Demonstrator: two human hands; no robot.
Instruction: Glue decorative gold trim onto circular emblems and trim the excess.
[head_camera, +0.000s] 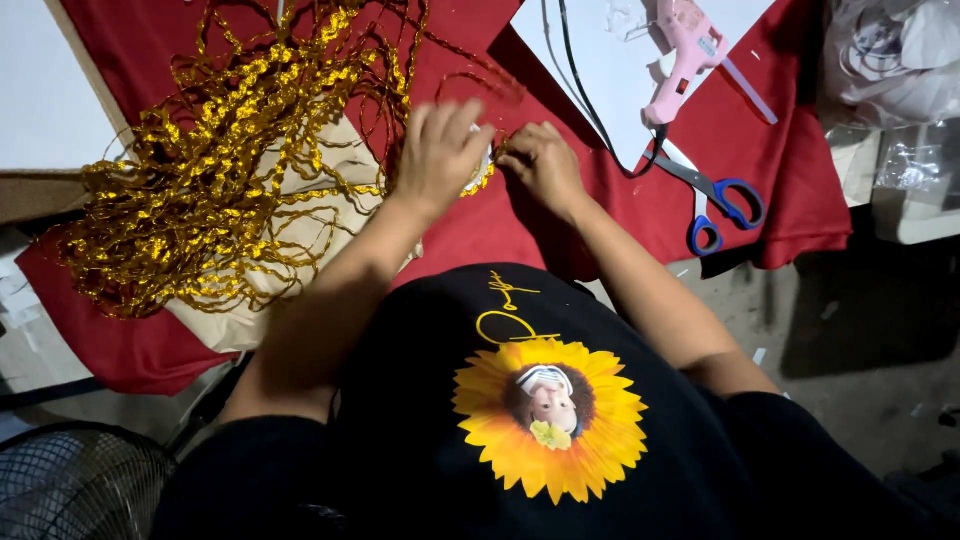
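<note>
A: Head view. Where are the hands, and what do they work on?

B: The left hand (440, 155) and right hand (545, 165) meet over the red cloth (760, 150) on the table. Between them sits a small white-and-gold piece (483, 168) edged with gold trim (200, 190). The left hand's fingers are curled together, pressing on the piece; the right hand's fingers look pinched on the trim at its edge, though the grip is partly hidden.

A: How is this step best done, judging from the view?

B: Probably by keeping the piece pinned flat with the left hand while the right lays the trim closely along the rim, feeding little slack at a time so the loose tangle does not pull it off line.

A: And the trim itself?

B: A shiny, wavy gold cord, heaped in a loose tangle to the left over a cream sheet (330, 150). A pink glue gun (685, 50) and blue-handled scissors (715, 195) lie to the right.
</note>
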